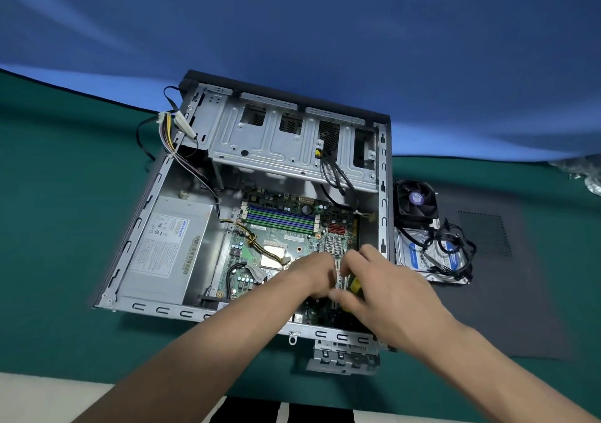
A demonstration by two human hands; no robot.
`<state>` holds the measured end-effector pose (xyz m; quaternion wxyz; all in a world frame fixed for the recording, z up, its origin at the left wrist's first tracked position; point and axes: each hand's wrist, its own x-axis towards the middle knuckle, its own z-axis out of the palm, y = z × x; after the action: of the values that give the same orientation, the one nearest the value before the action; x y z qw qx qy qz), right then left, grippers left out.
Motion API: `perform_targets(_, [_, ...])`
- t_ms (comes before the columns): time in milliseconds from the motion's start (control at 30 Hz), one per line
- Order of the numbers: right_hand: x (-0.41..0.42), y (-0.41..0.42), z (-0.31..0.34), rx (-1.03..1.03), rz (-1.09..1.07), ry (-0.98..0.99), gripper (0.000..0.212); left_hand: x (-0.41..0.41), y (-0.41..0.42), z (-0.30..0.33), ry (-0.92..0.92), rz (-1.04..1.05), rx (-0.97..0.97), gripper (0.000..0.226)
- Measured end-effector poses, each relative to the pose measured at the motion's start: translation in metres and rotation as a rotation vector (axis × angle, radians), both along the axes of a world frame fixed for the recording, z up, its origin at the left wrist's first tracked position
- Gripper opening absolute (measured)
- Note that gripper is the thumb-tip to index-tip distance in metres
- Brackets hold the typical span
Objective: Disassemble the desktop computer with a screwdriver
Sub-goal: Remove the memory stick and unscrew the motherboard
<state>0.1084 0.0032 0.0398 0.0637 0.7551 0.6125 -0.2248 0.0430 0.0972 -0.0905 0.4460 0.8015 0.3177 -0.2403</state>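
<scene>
Now both hands are low inside the open desktop computer case [227, 175], a box of thin grey sheet metal with stamped slots along its rim, lying flat on the counter [65, 195], which has a green, cloth-like cover. The left hand [312, 276] has its fingers curled down onto the green motherboard [279, 240]; whether they grasp something I cannot tell, because the fingertips are hidden under the hand. The right hand [374, 286] is just beside it, almost touching, and its fingers are curled around a small yellow-green object [355, 285], perhaps the screwdriver handle, but only a small piece shows and the shape is hard to make out.

Beyond the fingers the board carries long blue and green memory slots [279, 219] and a small ribbed metal heatsink [335, 243]. To the left of the fingers, a yellow and black cable [257, 243] runs across the board, and farther left a smooth grey power supply [169, 247] with a printed label fills that side of the case. Far beyond the fingers stands the perforated drive cage [286, 142].

To the right of the fingers, outside the case wall, a black fan [416, 199] sits near a hard drive [435, 256] with a blue label, partly covered by tangled black wires [455, 243]. These rest on a dark flat panel [504, 276] with a mesh patch.
</scene>
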Motion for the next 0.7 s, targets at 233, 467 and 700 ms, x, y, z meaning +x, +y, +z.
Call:
perform_targets(233, [0.005,-0.004,0.000,-0.005,-0.051,0.108,0.018,-0.001,-0.001,0.000,-0.002,0.007,0.000,0.010])
perform_targets(467, [0.009,-0.009,-0.001,0.045,-0.050,0.157,0.020,0.000,-0.002,0.005,0.010,-0.031,0.027,0.010])
perform_targets(700, [0.009,-0.009,-0.004,0.105,-0.045,0.153,0.013,0.000,-0.002,0.004,0.001,-0.034,0.010,0.010])
